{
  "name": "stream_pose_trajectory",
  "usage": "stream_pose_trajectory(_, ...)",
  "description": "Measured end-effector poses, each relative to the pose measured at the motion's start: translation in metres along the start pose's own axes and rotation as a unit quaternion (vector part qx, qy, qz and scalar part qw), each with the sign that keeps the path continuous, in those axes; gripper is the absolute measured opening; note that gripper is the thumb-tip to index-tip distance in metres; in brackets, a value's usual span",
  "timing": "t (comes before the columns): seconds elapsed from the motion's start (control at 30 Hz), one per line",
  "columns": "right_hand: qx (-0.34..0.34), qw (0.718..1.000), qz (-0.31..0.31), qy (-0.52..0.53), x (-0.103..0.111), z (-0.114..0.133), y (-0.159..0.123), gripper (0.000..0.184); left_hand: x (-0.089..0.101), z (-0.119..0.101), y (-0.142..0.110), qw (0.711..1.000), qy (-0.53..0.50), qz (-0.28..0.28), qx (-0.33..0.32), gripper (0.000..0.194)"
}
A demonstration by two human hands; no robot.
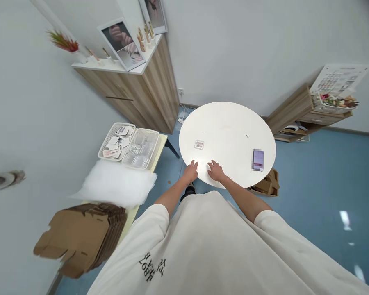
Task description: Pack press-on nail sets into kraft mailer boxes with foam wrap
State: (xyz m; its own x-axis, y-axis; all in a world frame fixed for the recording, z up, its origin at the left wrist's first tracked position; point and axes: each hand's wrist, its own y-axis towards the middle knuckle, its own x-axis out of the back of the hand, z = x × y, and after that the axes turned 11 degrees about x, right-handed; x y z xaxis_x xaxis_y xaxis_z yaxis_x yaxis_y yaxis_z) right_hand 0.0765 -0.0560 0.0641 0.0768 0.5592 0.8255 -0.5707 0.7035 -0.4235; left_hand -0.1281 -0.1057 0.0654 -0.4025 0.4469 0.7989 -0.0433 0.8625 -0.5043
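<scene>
Both of my hands are over the near edge of a round white table (227, 123). My left hand (190, 171) has its fingers apart and nothing visible in it. A short gap to the right, my right hand (215, 171) is also open, fingers spread toward the tabletop. Just beyond my left hand lies a small flat rectangular pack (199, 144) with two rows of reddish pieces; neither hand touches it. On the table's right side is a purple rectangular item (258, 159), too pixelated to name. A small dark thin thing (246, 135) lies farther back.
At left, a side table bears a white basket of cards (103, 148), a bin of clear packets (140, 148), white foam sheets (117, 182) and stacked folded cardboard boxes (76, 231). A wooden cabinet (153, 88) and a shelf (290, 108) flank the table. Cardboard (269, 184) sits below right.
</scene>
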Motion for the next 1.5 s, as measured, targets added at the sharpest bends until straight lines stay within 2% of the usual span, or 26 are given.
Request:
stream_pose_trajectory(0.1,0.018,1.0,0.015,-0.004,-0.019,0.007,-0.017,0.057,-0.016,0.006,-0.033,0.999,-0.024,0.005,0.025,0.065)
stream_pose_trajectory(0.2,0.034,0.999,0.024,-0.01,-0.031,0.019,-0.027,0.057,-0.023,0.017,-0.057,0.998,-0.032,-0.002,0.052,0.064)
stream_pose_trajectory(0.33,0.06,0.998,0.023,-0.022,-0.035,0.041,-0.028,0.057,-0.021,0.039,-0.078,0.995,-0.037,-0.017,0.089,0.065)
stream_pose_trajectory(0.5,0.087,0.996,0.014,-0.031,-0.039,0.08,-0.018,0.057,-0.014,0.078,-0.101,0.992,-0.074,-0.056,0.087,0.056)
stream_pose_trajectory(0.57,0.097,0.995,0.01,-0.031,-0.042,0.101,-0.012,0.058,-0.009,0.098,-0.113,0.99,-0.081,-0.072,0.091,0.052)
stream_pose_trajectory(0.67,0.109,0.993,0.014,-0.035,-0.05,0.139,-0.004,0.059,0.001,0.135,-0.132,0.991,-0.039,-0.079,0.101,0.049)
stream_pose_trajectory(0.87,0.125,0.991,0.039,-0.031,-0.084,0.233,0.012,0.059,0.026,0.224,-0.171,0.988,0.017,-0.091,0.124,0.044)
stream_pose_trajectory(1.0,0.126,0.991,0.041,-0.017,-0.114,0.292,0.016,0.058,0.032,0.278,-0.189,0.985,0.043,-0.072,0.148,0.039)
stream_pose_trajectory(1.13,0.121,0.992,0.043,-0.006,-0.135,0.332,0.012,0.058,0.03,0.315,-0.194,0.987,0.054,-0.037,0.149,0.039)
stream_pose_trajectory(1.27,0.111,0.993,0.043,-0.004,-0.144,0.347,0.008,0.057,0.025,0.329,-0.188,0.988,0.057,0.003,0.143,0.043)
stream_pose_trajectory(1.5,0.089,0.995,0.046,-0.005,-0.144,0.343,0.011,0.057,0.019,0.334,-0.18,0.988,0.064,0.022,0.141,0.044)
